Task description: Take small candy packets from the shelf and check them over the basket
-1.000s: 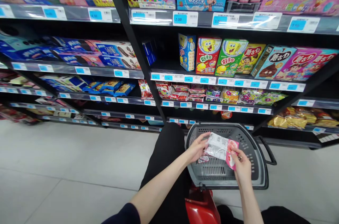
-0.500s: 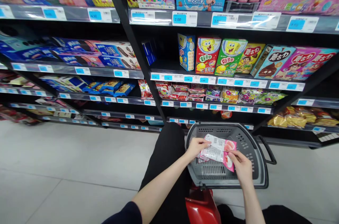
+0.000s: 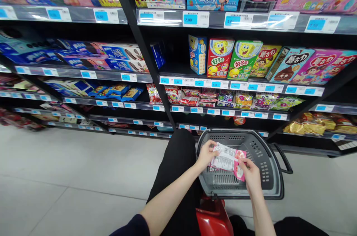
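Observation:
A pink and white candy packet (image 3: 226, 158), its printed text and barcode side facing up, is held between both hands over a grey shopping basket (image 3: 223, 191). At its left end, my left hand (image 3: 206, 154) is closed on the edge, thumb on top. My right hand (image 3: 250, 173) pinches the pink right end, where a peach picture shows. The slotted basket floor is visible under the packet. Whether another packet lies beneath this one I cannot tell.
Shelves in front hold red snack boxes (image 3: 220, 57), green snack boxes (image 3: 244, 59) and bagged gummies (image 3: 242, 99). Blue cookie boxes (image 3: 122, 53) fill shelves to the left. The basket's black handle (image 3: 284, 159) sticks out right. Below the basket is something red (image 3: 213, 221), beside my knee (image 3: 181, 146).
The packet has straightened a little, and its right end has shifted slightly left along with my right hand. My left hand has wrapped further around its end.

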A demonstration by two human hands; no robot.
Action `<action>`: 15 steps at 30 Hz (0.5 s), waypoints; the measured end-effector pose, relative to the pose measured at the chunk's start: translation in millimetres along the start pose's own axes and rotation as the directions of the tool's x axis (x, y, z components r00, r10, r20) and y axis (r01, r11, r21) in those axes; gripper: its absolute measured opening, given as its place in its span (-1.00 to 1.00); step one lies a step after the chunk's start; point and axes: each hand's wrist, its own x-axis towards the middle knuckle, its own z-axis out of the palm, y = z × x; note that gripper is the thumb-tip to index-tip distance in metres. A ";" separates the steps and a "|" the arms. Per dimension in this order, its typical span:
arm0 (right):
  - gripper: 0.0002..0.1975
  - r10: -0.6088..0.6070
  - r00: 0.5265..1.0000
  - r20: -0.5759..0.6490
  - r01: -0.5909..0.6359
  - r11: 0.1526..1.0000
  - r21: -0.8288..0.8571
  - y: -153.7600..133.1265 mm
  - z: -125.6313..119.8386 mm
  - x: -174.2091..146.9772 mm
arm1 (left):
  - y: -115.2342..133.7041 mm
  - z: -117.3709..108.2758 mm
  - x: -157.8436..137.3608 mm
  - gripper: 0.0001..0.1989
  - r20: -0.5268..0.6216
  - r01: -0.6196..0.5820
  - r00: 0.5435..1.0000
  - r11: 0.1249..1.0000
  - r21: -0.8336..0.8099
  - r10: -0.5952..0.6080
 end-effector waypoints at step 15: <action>-0.70 0.118 0.967 0.226 -0.215 0.852 0.478 -24.3 -12.0 -5.6 | 11.3 -17.2 -2.9 -0.70 0.537 0.488 0.812 0.770 -0.412 -0.227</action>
